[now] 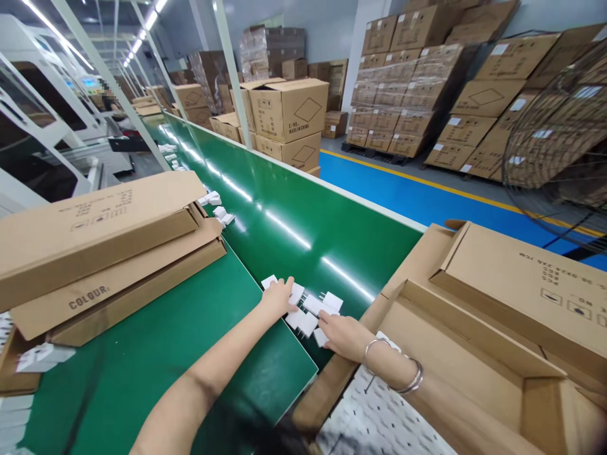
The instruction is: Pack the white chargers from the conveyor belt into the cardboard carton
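While both hands work the cluster of white plug adapters [308,311] on the green conveyor belt [284,221], it would pay to gather them flat, prongs aligned — no scattering. Her left hand [279,298] lies spread over the pile's left edge; the right hand [344,335], fingers loosely extended, touches its near side, just beside the open carton [474,354].
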The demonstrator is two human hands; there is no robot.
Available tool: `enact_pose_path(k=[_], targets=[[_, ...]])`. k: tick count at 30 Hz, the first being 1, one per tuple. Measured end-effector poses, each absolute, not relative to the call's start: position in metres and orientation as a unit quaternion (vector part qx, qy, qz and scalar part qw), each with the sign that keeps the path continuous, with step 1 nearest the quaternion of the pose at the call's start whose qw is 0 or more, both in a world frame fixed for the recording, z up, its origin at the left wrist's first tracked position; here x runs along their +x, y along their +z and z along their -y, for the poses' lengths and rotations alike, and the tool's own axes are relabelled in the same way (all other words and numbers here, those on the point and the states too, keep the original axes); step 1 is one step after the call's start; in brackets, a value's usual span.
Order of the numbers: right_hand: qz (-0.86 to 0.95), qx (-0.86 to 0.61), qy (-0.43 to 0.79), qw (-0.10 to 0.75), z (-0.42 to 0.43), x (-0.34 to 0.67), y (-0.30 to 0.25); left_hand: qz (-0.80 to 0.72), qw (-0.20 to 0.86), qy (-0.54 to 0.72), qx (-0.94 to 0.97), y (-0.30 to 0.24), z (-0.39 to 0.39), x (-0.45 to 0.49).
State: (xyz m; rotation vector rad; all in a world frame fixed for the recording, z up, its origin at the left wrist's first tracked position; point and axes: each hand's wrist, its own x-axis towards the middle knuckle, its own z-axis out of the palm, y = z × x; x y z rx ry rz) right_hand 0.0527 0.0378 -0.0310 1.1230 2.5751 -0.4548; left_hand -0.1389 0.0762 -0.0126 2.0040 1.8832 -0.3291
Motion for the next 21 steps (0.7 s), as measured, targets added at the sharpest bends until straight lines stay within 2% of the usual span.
enact_pose_path(k=[7, 13, 17, 21], targets=[[-0.862, 0.483, -0.13, 0.084, -0.065, 0.066, -0.034, -0.691, 0.168, 0.005, 0.703, -0.023, -0.084, -0.121], [-0.823, 0.552, -0.131, 0.025, -0.087, 0.114, -0.02, -0.679, 0.218, 0.093, 0.695, -0.022, -0.075, -0.129], [-0.795, 0.596, -0.108, 0.033, -0.102, 0.142, -0.013, -0.65, 0.266, 0.115, 0.703, -0.019, -0.063, -0.135], [-0.769, 0.629, -0.076, 0.081, -0.108, 0.139, -0.016, -0.636, 0.266, 0.077, 0.72, -0.012, -0.051, -0.131]])
